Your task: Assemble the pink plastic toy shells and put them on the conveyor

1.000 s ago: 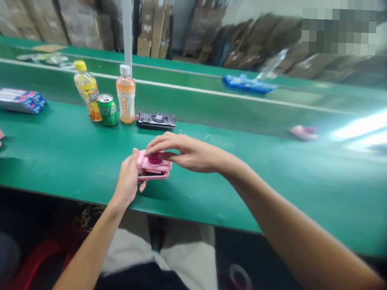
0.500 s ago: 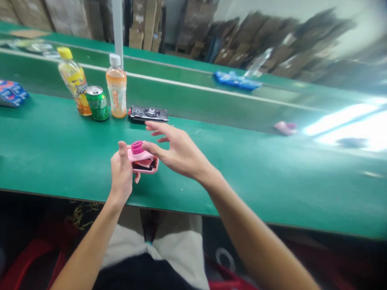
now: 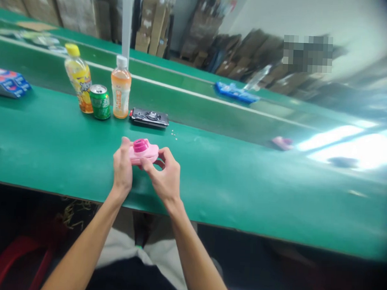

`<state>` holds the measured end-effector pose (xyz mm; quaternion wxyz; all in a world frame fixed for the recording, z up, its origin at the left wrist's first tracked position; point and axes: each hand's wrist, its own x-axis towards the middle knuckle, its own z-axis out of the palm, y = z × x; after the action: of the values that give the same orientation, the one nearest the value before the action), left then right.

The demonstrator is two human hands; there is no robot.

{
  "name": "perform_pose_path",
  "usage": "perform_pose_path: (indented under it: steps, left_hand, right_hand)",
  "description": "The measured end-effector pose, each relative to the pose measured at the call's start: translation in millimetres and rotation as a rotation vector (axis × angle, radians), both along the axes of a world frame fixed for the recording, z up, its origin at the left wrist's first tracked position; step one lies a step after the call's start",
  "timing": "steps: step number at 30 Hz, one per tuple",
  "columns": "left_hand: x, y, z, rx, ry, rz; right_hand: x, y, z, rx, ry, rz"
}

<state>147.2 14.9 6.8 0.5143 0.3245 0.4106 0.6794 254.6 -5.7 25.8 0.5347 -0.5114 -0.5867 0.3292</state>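
A pink toy camera (image 3: 151, 151) with a raised magenta lens is held between my two hands above the green table. My left hand (image 3: 123, 165) grips its left end, with the thumb up along the side. My right hand (image 3: 166, 173) is closed on the right end, thumb at the near edge and fingers curled behind. The two halves of the case lie nearly together, with a thin seam showing along the side. My palms hide part of its underside.
Beyond my hands stand a yellow-capped bottle (image 3: 79, 82), a green can (image 3: 100, 103), an orange drink bottle (image 3: 120, 90) and a black phone-like case (image 3: 149, 118). A blue-and-red box (image 3: 9, 83) lies left. Across the conveyor are a blue tray (image 3: 236, 93) and a pink piece (image 3: 282, 143).
My right hand has come in from the right and closed on the toy camera. The gap that showed dark inner parts has narrowed to a seam. The view has shifted slightly.
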Motion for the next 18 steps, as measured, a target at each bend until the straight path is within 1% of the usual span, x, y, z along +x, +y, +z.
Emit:
perform_pose_path:
  steps: [2,4,8,10,11,13,15,18]
  left_hand:
    - [-2.2,-5.6,-0.9,0.073,0.065,-0.052]
    - [-2.0,-9.3,-0.4,0.081,0.058,-0.059]
    - [6.4,-9.2,3.9,0.003,-0.022,0.068]
    - [12.3,-7.6,6.2,-0.030,-0.050,0.112]
    - [15.1,-6.9,7.1,-0.038,-0.062,0.114]
    - [19.6,-5.3,7.7,-0.054,-0.063,0.093]
    - [22.5,-3.4,6.6,-0.071,-0.046,0.084]
    - [24.4,0.4,3.2,-0.083,-0.002,0.128]
  right_hand:
    - [-1.7,-1.5,1.0,-0.019,0.039,0.005]
    - [-3.5,-3.6,0.9,-0.014,0.056,0.007]
    - [-7.3,-7.9,-0.9,0.012,0.092,-0.012]
    - [-6.2,-9.4,-0.7,-0.007,0.050,0.018]
    - [-4.4,-9.7,-0.5,-0.011,0.016,0.033]
    - [0.9,-9.3,-0.8,0.028,-0.046,0.031]
    - [7.1,-7.6,-2.7,0.111,-0.110,0.010]
    - [13.4,-4.3,-9.0,0.186,-0.164,0.007]
